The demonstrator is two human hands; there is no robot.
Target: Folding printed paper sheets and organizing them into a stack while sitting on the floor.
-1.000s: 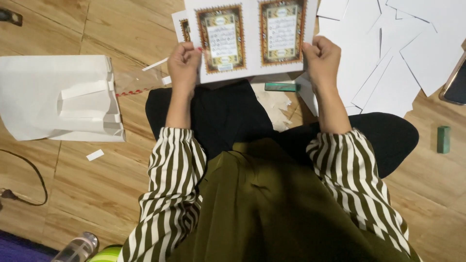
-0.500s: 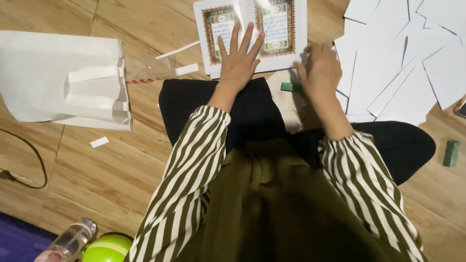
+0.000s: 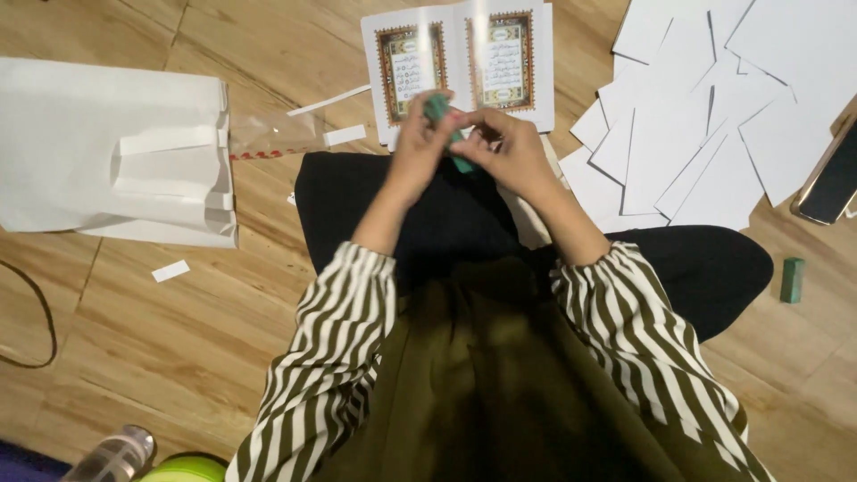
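Note:
I sit on a wooden floor with both hands raised together over my lap. My left hand (image 3: pixel 421 141) and my right hand (image 3: pixel 507 150) both grip a small green stick-shaped object (image 3: pixel 439 109), its upper end poking out between my fingers. Just beyond my hands lies a white printed sheet (image 3: pixel 460 67) with two ornate framed panels side by side. My fingers hide the middle of the green object.
Several blank white paper sheets (image 3: pixel 705 98) are spread at the right. A large white paper pile with strips (image 3: pixel 107 152) lies at the left. A green cap-like piece (image 3: pixel 791 279) sits on the floor at right, a phone (image 3: pixel 835 174) beyond it. A bottle (image 3: pixel 112 455) stands at bottom left.
My hands let go of the printed sheet, which now lies on the floor. My right hand picked up the green object beside my lap, and both hands came together on it.

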